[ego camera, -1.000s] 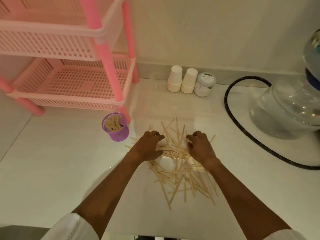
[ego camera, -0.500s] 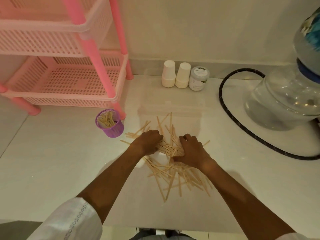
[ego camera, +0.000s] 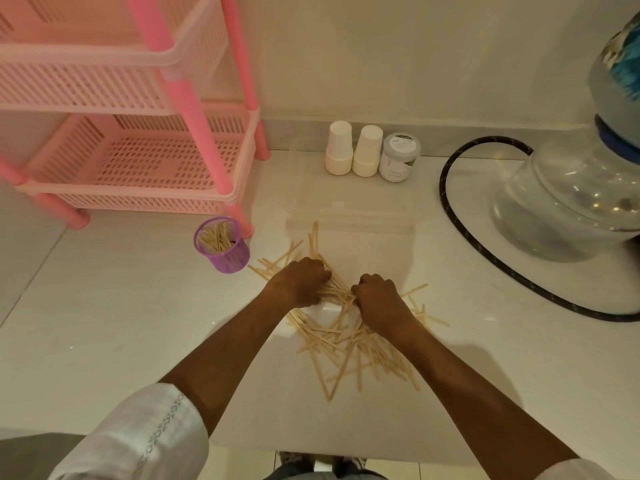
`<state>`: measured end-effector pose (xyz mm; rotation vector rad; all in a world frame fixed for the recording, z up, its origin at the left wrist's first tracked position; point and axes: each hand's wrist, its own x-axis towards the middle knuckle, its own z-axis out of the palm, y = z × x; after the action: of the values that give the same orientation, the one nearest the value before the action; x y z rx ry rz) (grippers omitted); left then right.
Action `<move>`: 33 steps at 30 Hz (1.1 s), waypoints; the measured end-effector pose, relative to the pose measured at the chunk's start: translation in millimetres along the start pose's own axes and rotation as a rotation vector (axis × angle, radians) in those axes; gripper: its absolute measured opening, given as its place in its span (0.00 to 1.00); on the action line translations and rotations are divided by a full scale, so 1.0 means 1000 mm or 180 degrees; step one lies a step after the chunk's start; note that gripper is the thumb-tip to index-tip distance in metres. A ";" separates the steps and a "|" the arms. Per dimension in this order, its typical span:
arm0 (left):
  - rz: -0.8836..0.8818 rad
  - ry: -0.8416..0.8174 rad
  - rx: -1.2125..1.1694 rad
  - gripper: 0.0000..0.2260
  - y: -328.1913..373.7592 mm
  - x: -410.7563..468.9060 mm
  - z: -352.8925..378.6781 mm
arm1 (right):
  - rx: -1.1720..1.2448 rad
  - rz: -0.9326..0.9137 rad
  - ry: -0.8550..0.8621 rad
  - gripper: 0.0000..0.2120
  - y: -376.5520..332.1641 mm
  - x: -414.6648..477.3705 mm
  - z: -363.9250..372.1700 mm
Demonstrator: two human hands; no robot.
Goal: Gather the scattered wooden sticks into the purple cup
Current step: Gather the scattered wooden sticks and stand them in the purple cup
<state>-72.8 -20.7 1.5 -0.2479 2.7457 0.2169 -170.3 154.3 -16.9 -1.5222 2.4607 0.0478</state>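
A loose pile of thin wooden sticks [ego camera: 349,344] lies scattered on the white counter in front of me. My left hand [ego camera: 300,280] and my right hand [ego camera: 380,303] sit side by side on the far part of the pile, fingers curled around a bunch of sticks between them. The purple mesh cup [ego camera: 223,249] stands upright to the left of the pile, with several sticks inside it. Sticks under my hands are hidden.
A pink tiered plastic rack [ego camera: 138,143] stands at the back left, one leg right behind the cup. Two white paper cups [ego camera: 353,148] and a small jar [ego camera: 400,157] line the wall. A large water bottle [ego camera: 571,199] and black hose [ego camera: 485,251] occupy the right.
Both hands have drawn closer together over the far part of the pile, bunching sticks between them. The view has shifted slightly.
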 end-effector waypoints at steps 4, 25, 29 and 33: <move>0.0073 -0.0008 0.0053 0.10 0.003 0.000 -0.007 | -0.0031 -0.0076 0.0011 0.12 0.005 -0.002 -0.007; 0.0228 0.0600 -0.0676 0.12 -0.008 -0.002 -0.027 | 0.1769 0.0003 0.0802 0.06 0.048 -0.009 -0.039; 0.0289 0.0813 -0.0749 0.12 -0.018 -0.007 -0.040 | 0.2291 0.0127 0.0992 0.07 0.053 -0.007 -0.045; 0.0394 0.1169 -0.0868 0.10 -0.023 -0.017 -0.055 | 0.2647 0.0242 0.0934 0.08 0.055 -0.003 -0.049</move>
<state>-72.1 -51.1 55.4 -0.2062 3.0939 0.6399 -227.3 174.5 25.6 -1.0985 2.2511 -1.1013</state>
